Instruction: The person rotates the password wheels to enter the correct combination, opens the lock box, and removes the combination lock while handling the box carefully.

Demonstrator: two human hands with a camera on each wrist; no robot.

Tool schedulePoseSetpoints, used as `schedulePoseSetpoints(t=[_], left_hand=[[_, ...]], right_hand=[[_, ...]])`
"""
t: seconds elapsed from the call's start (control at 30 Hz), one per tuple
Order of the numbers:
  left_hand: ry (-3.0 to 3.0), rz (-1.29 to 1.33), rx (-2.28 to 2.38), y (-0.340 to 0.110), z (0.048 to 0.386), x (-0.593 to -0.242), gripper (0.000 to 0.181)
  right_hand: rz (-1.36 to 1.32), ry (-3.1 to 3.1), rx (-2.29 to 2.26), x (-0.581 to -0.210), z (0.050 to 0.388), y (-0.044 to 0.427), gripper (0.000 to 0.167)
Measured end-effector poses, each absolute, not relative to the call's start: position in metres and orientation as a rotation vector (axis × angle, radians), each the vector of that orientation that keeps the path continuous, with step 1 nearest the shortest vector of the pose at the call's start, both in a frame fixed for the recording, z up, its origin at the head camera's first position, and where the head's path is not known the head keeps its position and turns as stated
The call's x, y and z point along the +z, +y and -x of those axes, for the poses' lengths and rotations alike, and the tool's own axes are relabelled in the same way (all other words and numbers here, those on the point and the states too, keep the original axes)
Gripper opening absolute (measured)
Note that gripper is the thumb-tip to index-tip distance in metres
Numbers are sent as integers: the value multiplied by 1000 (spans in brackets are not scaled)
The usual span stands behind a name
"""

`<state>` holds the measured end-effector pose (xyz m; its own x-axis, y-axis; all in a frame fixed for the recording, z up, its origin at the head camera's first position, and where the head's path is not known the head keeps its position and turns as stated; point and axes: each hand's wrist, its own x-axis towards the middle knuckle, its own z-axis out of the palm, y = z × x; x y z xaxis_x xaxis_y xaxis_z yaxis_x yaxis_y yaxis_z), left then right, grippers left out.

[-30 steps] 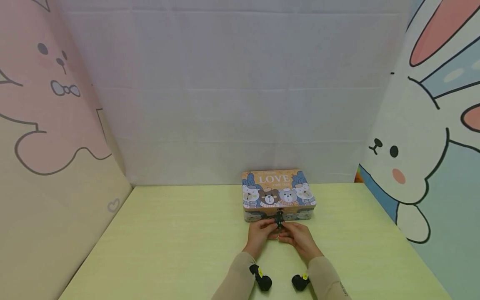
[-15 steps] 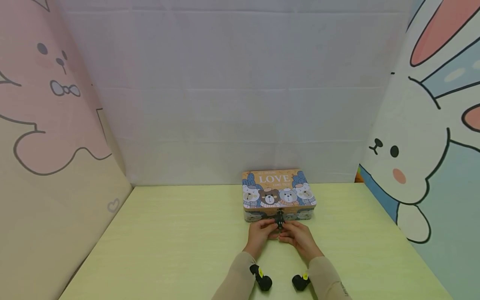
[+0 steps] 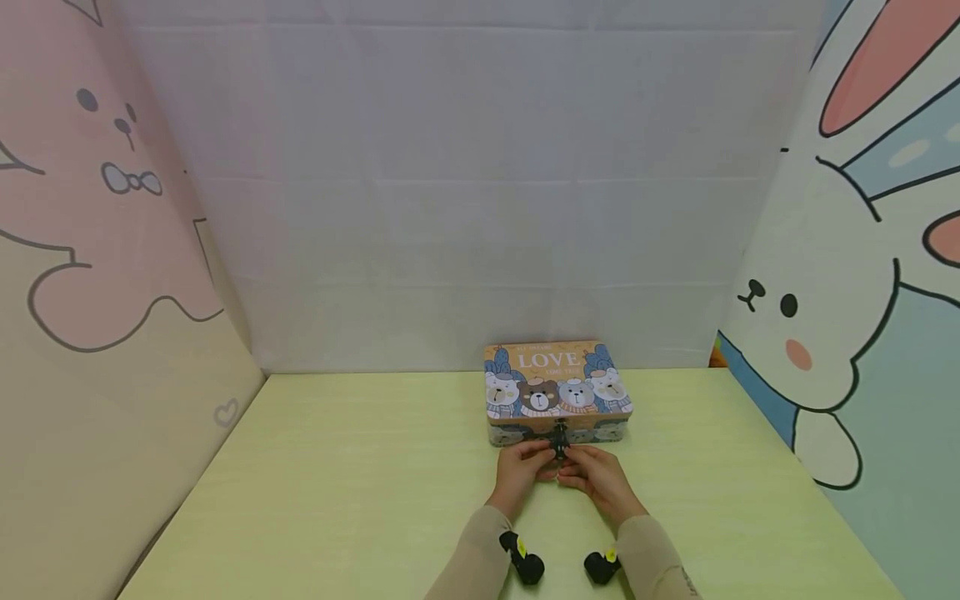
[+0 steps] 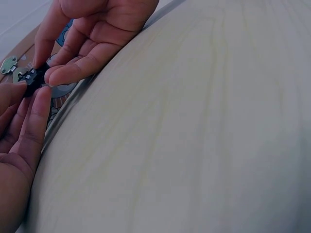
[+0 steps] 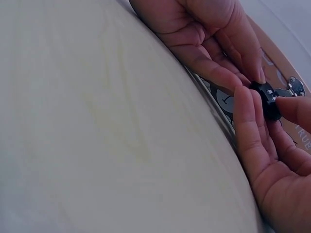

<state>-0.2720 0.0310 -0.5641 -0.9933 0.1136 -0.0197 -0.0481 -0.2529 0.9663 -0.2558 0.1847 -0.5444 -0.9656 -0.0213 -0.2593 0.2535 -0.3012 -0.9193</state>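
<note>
A small black combination padlock (image 3: 559,445) with number dials hangs at the metal clasp (image 5: 295,86) on the front of a tin box (image 3: 555,385). The lid shows bears and the word LOVE. My left hand (image 3: 516,475) pinches the padlock from the left and my right hand (image 3: 600,479) from the right. In the right wrist view, the padlock's dials (image 5: 271,94) face up beside a right fingertip, with fingers of both hands bent around the body. The figures are too small to read, and fingers hide parts of the lock.
The box stands at the back of a pale yellow-green table (image 3: 360,483), near a white cloth backdrop (image 3: 480,200). Cartoon-printed panels flank the table on the left and right. Black devices (image 3: 528,568) with yellow marks sit at both wrists.
</note>
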Motion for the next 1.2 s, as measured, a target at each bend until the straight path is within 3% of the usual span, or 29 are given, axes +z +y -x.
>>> schedulePoseSetpoints(t=[0.17, 1.2], left_hand=[[1860, -90, 2404, 31, 272, -566, 25], [1845, -98, 2403, 31, 272, -565, 26]], right_hand=[[-296, 1744, -2396, -547, 256, 185, 26], [-318, 1774, -2366, -546, 257, 185, 21]])
